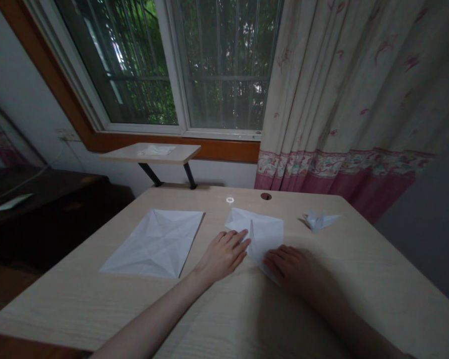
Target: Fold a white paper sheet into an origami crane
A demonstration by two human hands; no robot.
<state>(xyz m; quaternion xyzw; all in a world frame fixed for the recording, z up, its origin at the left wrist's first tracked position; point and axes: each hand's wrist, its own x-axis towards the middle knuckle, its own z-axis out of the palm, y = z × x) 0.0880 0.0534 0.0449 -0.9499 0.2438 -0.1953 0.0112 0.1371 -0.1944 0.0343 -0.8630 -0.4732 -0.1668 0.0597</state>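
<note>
Partly folded white paper (pixel 265 230) lies on the table, with a raised crease near its middle. My left hand (pixel 223 253) rests on its left part, palm down, fingers spread a little. At the paper's lower right edge is my right hand (pixel 290 269), its fingers bent and close together on the sheet; the thumb side is dim, and whether it pinches the paper is hard to make out. A creased, unfolded white sheet (pixel 160 242) lies flat to the left. Off to the right sits a small folded paper crane (pixel 318 220).
The wooden table (pixel 217 319) reaches to a window wall. A small raised shelf (pixel 125 153) on black legs stands at the back left, with white paper (pixel 157 150) on it. Behind the table hangs a curtain (pixel 322 99). A dark cabinet (pixel 41 214) is at the left.
</note>
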